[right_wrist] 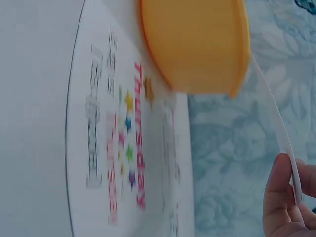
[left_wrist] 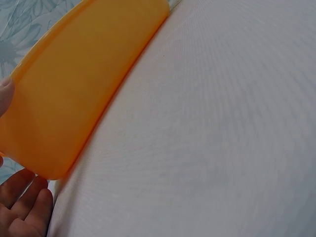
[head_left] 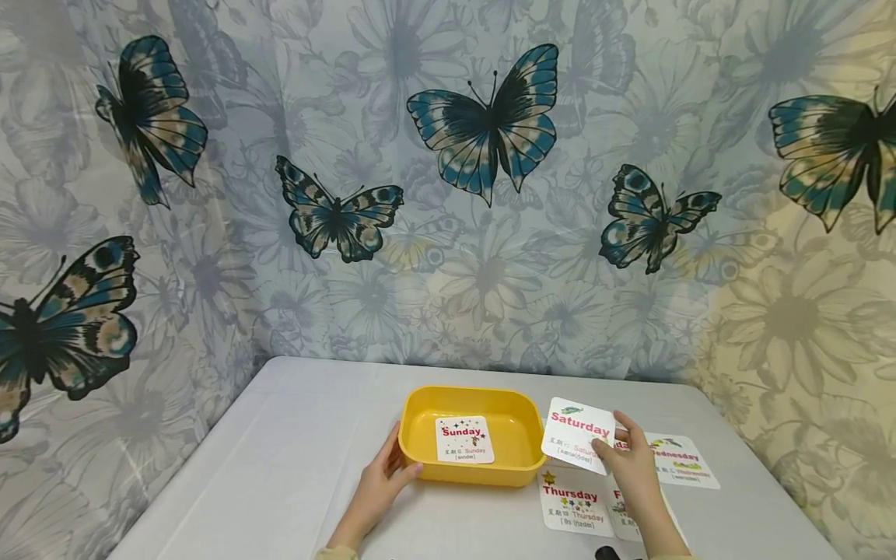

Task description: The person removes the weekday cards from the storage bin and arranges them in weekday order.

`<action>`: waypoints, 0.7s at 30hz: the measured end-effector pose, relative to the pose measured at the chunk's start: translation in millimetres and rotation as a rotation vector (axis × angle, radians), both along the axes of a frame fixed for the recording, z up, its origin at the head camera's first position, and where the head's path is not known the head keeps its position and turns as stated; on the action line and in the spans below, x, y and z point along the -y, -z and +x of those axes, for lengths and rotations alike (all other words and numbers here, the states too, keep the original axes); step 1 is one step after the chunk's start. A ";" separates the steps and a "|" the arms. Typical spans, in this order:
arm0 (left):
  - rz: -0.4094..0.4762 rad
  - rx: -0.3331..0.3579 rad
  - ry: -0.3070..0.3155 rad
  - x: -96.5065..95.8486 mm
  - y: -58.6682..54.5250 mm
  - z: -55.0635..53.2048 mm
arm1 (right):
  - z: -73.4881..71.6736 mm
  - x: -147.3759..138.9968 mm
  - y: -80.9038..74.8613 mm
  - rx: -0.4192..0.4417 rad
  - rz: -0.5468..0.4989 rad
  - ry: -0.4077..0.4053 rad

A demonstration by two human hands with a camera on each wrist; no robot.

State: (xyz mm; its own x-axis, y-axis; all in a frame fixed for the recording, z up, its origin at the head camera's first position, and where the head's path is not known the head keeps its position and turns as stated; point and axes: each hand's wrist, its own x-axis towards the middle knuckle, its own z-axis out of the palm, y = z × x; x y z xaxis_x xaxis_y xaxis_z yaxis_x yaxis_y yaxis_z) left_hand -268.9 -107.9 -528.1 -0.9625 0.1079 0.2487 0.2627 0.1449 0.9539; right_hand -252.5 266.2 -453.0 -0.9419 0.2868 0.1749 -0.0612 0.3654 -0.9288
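Observation:
A yellow plastic basin (head_left: 526, 476) stands on the table, with a "Sunday" card (head_left: 465, 440) lying inside it. My left hand (head_left: 378, 484) holds the basin's left end, thumb at the front wall and fingers around the side; the left wrist view shows fingertips (left_wrist: 42, 192) by the basin's lower corner. Between thumb and fingers, my right hand (head_left: 633, 467) pinches a white "Saturday" card (head_left: 578, 432), raised and tilted near the basin's right rim. In the right wrist view that card (right_wrist: 276, 116) appears edge-on. Below it lies a "Thursday" card (head_left: 575, 502).
A "Wednesday" card (head_left: 682, 460) lies right of my right hand. Another card (head_left: 625, 527), its word starting with F, is partly covered by my right wrist. A small black object (head_left: 607, 553) shows at the bottom edge. Butterfly-patterned fabric (head_left: 483, 311) rises behind the white table (head_left: 308, 412).

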 end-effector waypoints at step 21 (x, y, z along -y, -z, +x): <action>-0.004 0.025 0.000 -2.5 -8.1 3.7 | 15.3 -101.3 18.1 0.192 -0.034 0.268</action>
